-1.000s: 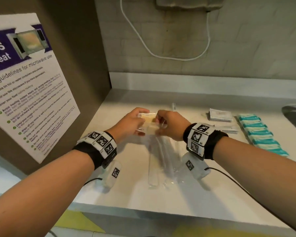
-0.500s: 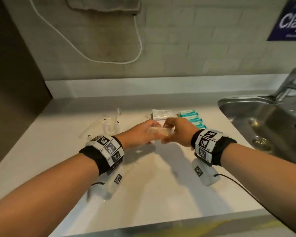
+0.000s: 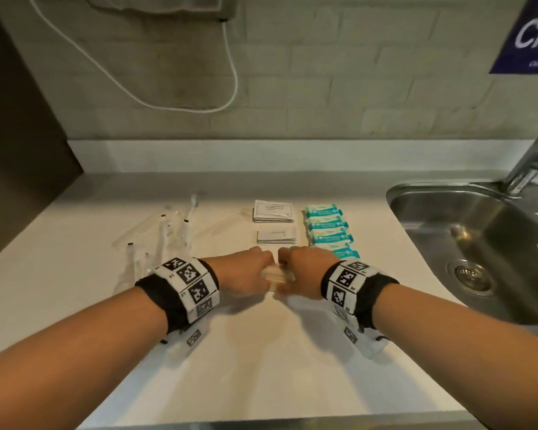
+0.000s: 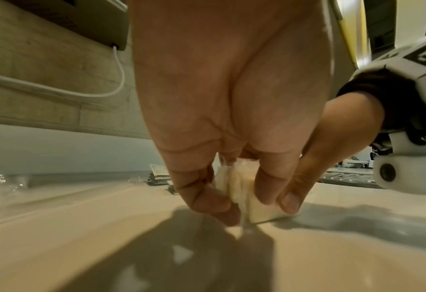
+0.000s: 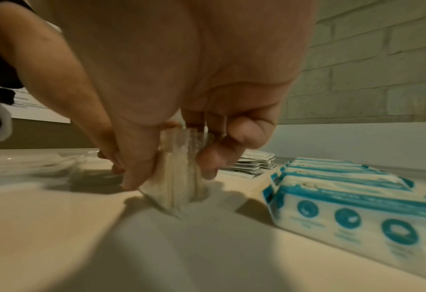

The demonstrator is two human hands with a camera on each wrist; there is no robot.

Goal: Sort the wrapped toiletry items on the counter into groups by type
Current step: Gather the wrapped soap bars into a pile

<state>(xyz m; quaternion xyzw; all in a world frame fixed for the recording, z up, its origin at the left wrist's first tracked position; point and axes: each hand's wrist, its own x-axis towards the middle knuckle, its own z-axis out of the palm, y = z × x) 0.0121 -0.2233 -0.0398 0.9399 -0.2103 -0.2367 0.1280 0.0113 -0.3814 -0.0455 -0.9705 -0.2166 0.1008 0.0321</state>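
Both hands grip one small stack of clear-wrapped cream packets low over the counter, just in front of the white sachets. My left hand pinches its left end, fingers curled round the packets. My right hand pinches the right end of the packets. Behind them lie two piles of white sachets, a row of teal-and-white packs to the right, and clear-wrapped toothbrushes to the left.
A steel sink with a tap is sunk into the counter at the right. A white cable hangs on the brick wall behind. A dark cabinet side bounds the counter at the left.
Both hands carried the stack of packets from over the toothbrushes rightward and lowered it in front of the white sachets. The head turned right, bringing the sink into view.
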